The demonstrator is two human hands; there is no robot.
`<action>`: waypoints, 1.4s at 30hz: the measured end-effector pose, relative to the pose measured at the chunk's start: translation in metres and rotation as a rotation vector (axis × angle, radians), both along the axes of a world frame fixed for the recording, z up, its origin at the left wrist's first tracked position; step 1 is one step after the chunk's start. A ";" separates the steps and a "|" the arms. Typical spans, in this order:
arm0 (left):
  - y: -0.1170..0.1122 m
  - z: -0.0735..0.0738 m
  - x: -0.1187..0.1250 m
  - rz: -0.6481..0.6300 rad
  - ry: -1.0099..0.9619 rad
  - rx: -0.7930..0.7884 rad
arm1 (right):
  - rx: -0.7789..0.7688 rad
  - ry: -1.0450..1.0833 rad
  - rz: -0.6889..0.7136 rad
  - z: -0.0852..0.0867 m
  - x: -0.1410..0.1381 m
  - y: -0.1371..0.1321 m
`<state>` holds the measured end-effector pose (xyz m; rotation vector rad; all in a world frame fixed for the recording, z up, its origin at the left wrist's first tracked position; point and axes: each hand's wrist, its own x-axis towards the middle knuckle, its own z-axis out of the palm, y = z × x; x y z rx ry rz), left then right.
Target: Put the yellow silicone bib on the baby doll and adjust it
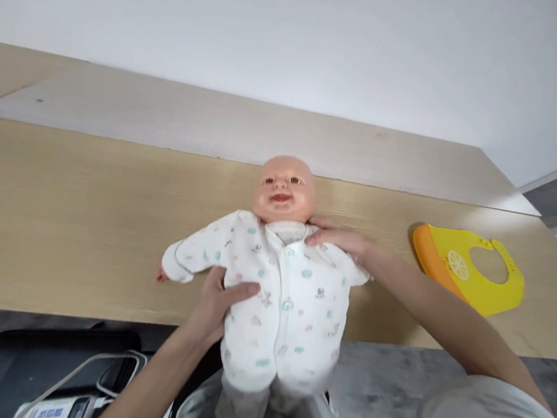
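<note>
A baby doll (285, 190) in a white patterned sleepsuit (293, 298) lies face up on the wooden table (55, 224), its legs hanging over the near edge. My left hand (217, 303) grips the doll's side under its arm, thumb across the chest. My right hand (340, 239) rests on the doll's other shoulder by the collar, fingers curled onto the fabric.
A yellow and orange silicone bib (467, 267) lies on the table at the right. Below the table edge at the lower left sit a black case (14, 367), a white cable (89, 365) and a small device (59, 412). A white wall rises behind the table.
</note>
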<state>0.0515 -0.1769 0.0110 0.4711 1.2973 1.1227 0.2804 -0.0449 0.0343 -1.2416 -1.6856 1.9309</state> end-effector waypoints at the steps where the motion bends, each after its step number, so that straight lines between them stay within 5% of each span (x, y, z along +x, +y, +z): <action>1: 0.008 0.003 0.001 -0.010 0.016 0.048 | 0.005 0.019 -0.019 0.006 0.001 0.004; 11: 0.098 0.028 0.006 -0.094 -0.078 0.485 | 0.171 0.078 -0.166 0.051 -0.004 0.074; 21: 0.169 0.037 0.005 -0.144 -0.387 0.595 | 0.229 0.184 -0.198 0.041 0.002 0.149; 31: 0.238 0.005 -0.005 -0.168 -0.384 0.587 | 0.302 0.080 -0.284 0.017 -0.013 0.203; 42: 0.258 -0.025 -0.009 -0.024 -0.279 0.424 | 0.329 0.017 -0.220 -0.016 -0.025 0.234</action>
